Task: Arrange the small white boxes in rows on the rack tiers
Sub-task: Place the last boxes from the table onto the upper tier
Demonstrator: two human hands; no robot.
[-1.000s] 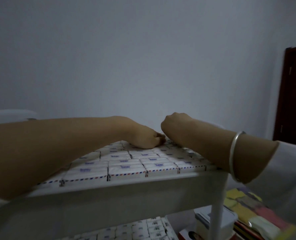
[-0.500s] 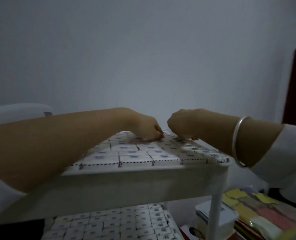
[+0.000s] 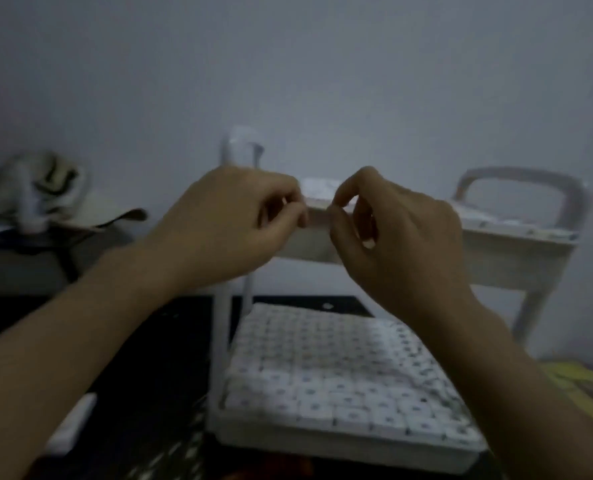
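The white rack stands ahead of me. Its upper tier (image 3: 495, 244) holds rows of small white boxes (image 3: 478, 216), partly hidden behind my hands. The lower tier (image 3: 340, 441) is packed with rows of the same boxes (image 3: 322, 368). My left hand (image 3: 232, 223) and my right hand (image 3: 395, 233) hover side by side in front of the upper tier's near left corner, apart from the boxes. On both hands the fingers are curled, thumb against fingertips, and I see nothing in them. The picture is blurred.
A curved handle (image 3: 530, 178) rises at the rack's right end, and a white post (image 3: 222, 341) runs down its left side. To the left, a dark desk carries a crumpled pale bag (image 3: 35, 188). Yellow papers (image 3: 572, 379) lie low on the right.
Both hands have lifted off the top tier's boxes and drawn back toward me. The view has pulled away, so the lower tier now shows in full.
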